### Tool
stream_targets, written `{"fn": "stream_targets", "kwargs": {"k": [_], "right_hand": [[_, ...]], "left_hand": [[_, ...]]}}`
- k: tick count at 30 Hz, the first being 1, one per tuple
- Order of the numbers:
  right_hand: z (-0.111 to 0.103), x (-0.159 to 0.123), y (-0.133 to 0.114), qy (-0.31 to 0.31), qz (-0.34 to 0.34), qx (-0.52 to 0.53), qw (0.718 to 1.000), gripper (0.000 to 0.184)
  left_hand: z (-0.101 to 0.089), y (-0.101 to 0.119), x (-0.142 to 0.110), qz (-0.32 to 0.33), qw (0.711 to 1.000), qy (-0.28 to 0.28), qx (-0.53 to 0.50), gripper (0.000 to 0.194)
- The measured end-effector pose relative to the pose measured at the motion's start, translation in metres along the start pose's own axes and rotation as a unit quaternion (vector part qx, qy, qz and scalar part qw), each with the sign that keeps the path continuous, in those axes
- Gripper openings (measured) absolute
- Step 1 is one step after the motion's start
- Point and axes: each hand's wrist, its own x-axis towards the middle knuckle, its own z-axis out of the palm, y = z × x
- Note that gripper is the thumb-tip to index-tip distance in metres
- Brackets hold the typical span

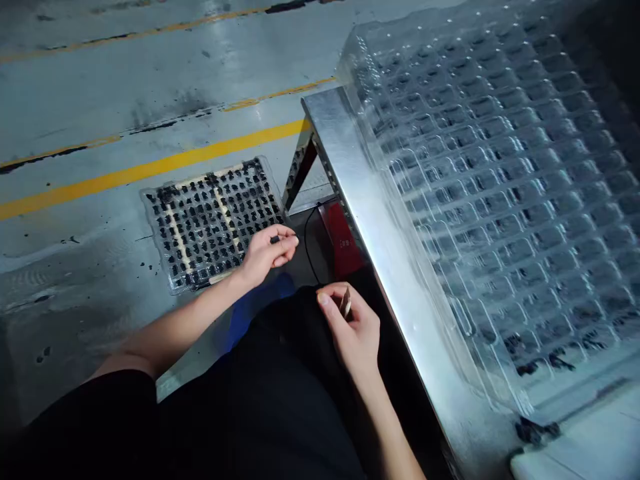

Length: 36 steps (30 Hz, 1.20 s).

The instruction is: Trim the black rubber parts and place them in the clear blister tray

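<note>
So, left hand (267,253) pinched, right hand (356,330) curled

The scuffed grey-green floor (75,100) is crossed by a broad yellow stripe (150,170) left of the silvery metal table (383,233), whose top is brightly lit.

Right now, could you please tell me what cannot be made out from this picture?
Head view:
Dark speck at the left hand: too small to identify.
Pointed sliver: lower end hidden by the right hand.
Red panel: partly hidden by the metal table; print too small to read.
Clear blister trays: cut off by the picture's right edge.
</note>
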Motion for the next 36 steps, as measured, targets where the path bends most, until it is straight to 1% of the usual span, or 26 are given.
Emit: {"fn": "stream_targets", "kwargs": {"k": [2,3,5,7,9,12,14,16,20,24,27,30,33,36], "right_hand": [[-0.001,-0.009,0.012,-0.013,0.007,-0.021,1.000,0.032],[-0.002,-0.015,0.019,-0.015,0.014,-0.031,0.999,0.031],[-0.006,-0.029,0.033,-0.013,0.036,-0.049,0.998,0.033],[-0.011,-0.044,0.044,-0.003,0.062,-0.065,0.996,0.036],[-0.015,-0.057,0.053,0.015,0.088,-0.080,0.993,0.038],[-0.016,-0.070,0.062,0.050,0.124,-0.099,0.986,0.041],[-0.015,-0.074,0.066,0.065,0.144,-0.109,0.981,0.043],[-0.013,-0.076,0.069,0.066,0.161,-0.114,0.978,0.043],[-0.013,-0.077,0.075,0.045,0.194,-0.117,0.973,0.045],[-0.017,-0.078,0.081,0.025,0.229,-0.121,0.966,0.048],[-0.017,-0.078,0.085,0.015,0.246,-0.121,0.962,0.049],[-0.016,-0.076,0.087,0.004,0.254,-0.113,0.961,0.052],[-0.015,-0.074,0.090,-0.008,0.258,-0.103,0.961,0.055],[-0.015,-0.074,0.094,-0.020,0.263,-0.095,0.960,0.056]], "left_hand": [[-0.027,-0.010,0.051,-0.010,0.997,0.072,0.025,0.025],[-0.042,-0.013,0.078,-0.018,0.993,0.107,0.041,0.022],[-0.072,-0.015,0.129,-0.036,0.981,0.173,0.076,0.025],[-0.094,-0.011,0.178,-0.046,0.968,0.223,0.109,0.033],[-0.109,-0.005,0.221,-0.048,0.955,0.258,0.137,0.038],[-0.122,0.003,0.276,-0.045,0.942,0.287,0.170,0.040],[-0.128,0.004,0.305,-0.044,0.936,0.295,0.186,0.039],[-0.133,0.001,0.327,-0.046,0.934,0.296,0.196,0.037],[-0.142,-0.012,0.355,-0.049,0.935,0.296,0.190,0.029],[-0.151,-0.021,0.369,-0.040,0.944,0.298,0.135,0.025],[-0.159,-0.021,0.372,-0.040,0.952,0.297,0.062,0.028],[-0.167,-0.019,0.368,-0.050,0.960,0.273,-0.020,0.030],[-0.173,-0.020,0.363,-0.056,0.965,0.239,-0.086,0.020],[-0.173,-0.022,0.360,-0.058,0.967,0.209,-0.134,0.013]]}}
